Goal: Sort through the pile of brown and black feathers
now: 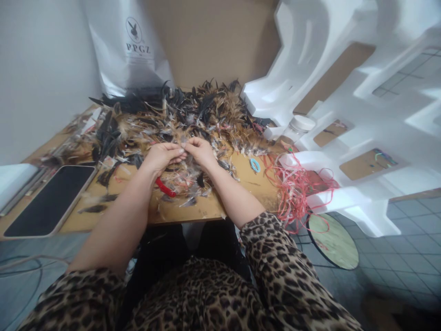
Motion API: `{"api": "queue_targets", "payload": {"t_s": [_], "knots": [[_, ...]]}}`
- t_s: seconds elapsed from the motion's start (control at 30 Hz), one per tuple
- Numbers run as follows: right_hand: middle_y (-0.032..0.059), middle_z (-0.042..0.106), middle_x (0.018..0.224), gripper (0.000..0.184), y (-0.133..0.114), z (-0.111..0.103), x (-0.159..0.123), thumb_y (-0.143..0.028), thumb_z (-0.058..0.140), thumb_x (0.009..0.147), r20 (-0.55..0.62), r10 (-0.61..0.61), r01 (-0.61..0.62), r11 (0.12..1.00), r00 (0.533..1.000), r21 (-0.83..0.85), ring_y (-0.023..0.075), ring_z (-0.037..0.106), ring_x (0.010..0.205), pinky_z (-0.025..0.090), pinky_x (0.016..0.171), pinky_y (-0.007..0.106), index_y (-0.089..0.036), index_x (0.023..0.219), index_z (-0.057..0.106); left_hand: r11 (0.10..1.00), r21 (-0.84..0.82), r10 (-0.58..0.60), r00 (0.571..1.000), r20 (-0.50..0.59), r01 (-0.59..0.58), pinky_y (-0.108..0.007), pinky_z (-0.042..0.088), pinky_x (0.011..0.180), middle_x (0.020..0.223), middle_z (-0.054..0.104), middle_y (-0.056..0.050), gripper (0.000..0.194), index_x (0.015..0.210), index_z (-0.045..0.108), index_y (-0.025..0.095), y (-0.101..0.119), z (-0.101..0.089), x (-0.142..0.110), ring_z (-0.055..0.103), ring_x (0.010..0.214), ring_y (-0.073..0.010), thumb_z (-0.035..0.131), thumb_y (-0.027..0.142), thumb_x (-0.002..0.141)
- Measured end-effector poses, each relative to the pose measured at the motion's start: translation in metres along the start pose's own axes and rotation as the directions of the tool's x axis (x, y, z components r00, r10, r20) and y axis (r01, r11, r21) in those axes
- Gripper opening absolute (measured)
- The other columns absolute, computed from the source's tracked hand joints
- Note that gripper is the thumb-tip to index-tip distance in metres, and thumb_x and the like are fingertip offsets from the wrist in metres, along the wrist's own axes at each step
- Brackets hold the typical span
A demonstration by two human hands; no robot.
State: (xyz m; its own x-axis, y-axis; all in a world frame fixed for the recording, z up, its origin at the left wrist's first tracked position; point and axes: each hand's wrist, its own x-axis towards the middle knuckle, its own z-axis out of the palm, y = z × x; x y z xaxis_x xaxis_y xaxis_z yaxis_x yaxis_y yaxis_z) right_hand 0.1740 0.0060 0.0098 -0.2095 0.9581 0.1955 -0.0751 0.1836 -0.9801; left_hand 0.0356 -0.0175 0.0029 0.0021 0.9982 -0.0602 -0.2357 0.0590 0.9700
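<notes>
"How are the hands set?"

"The left hand (164, 156) and right hand (200, 152) meet, fingertips pinched narrow on each; what sits between them is too blurred to tell."

"And the feathers (225, 106)?"

"Wispy, black and brown, too many to count. They heap up on the tan tabletop (206, 212) beyond the hands and scatter beneath them."

"Anything smoother?"

"One flat, rectangular smartphone (50, 202) on the left, one curved red strip (165, 187) near the left wrist, one light-blue ring (254, 165)."

"Farther right?"

"Pink ribbons (292, 197), thin and too tangled to count, one clear jar (295, 132) with a white lid, and moulded white foam (299, 59)."
</notes>
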Motion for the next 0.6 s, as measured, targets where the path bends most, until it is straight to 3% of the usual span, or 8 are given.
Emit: {"api": "queue_targets", "payload": {"t_s": [0.13,0.3,0.43,0.6], "knots": [[-0.0037,0.056,0.062,0.025,-0.002,-0.004,0.002,-0.037,0.067,0.064,0.011,-0.015,0.015,1.0,1.0,0.006,0.0059,0.048,0.059,0.041,0.061,0.019,-0.014,0.068,0.059,0.998,-0.058,-0.018,1.0,0.008,0.019,-0.017,0.051,0.054,0.066,0.068,-0.01,0.011,0.071,0.068,0.008,0.004,-0.001,-0.002,0.064,0.057,-0.0111,0.073,0.014,0.064],[-0.0028,0.057,0.062,0.03,-0.005,-0.014,0.006,-0.039,0.068,0.064,-0.027,-0.01,0.01,1.0,1.0,0.005,0.0054,0.047,0.058,0.038,0.058,0.018,-0.012,0.075,0.062,0.937,-0.348,-0.019,1.0,0.004,0.019,-0.015,0.049,0.051,0.065,0.066,-0.003,0.007,0.07,0.063,0.01,0.014,-0.007,-0.001,0.063,0.057,-0.0087,0.069,0.01,0.068],[-0.0038,0.056,0.058,0.028,-0.003,-0.017,0.006,-0.036,0.069,0.065,0.095,0.04,-0.039,0.999,0.995,-0.006,0.004,0.043,0.052,0.034,0.051,0.017,-0.012,0.078,0.064,0.835,-0.547,-0.029,0.998,0.059,0.057,-0.013,0.048,0.051,0.062,0.064,0.001,0.009,0.067,0.061,0.013,0.019,-0.009,-0.003,0.061,0.059,-0.007,0.065,0.007,0.073],[-0.0045,0.056,0.057,0.029,-0.005,-0.009,0.0,-0.032,0.07,0.064,0.285,0.147,-0.156,0.988,0.947,0.011,0.0024,0.038,0.044,0.029,0.044,0.017,-0.012,0.085,0.064,0.677,-0.73,-0.005,0.992,0.124,0.095,-0.008,0.045,0.051,0.061,0.061,0.002,0.015,0.068,0.061,0.015,0.022,-0.009,-0.008,0.058,0.06,-0.0039,0.057,0.007,0.08]]}}
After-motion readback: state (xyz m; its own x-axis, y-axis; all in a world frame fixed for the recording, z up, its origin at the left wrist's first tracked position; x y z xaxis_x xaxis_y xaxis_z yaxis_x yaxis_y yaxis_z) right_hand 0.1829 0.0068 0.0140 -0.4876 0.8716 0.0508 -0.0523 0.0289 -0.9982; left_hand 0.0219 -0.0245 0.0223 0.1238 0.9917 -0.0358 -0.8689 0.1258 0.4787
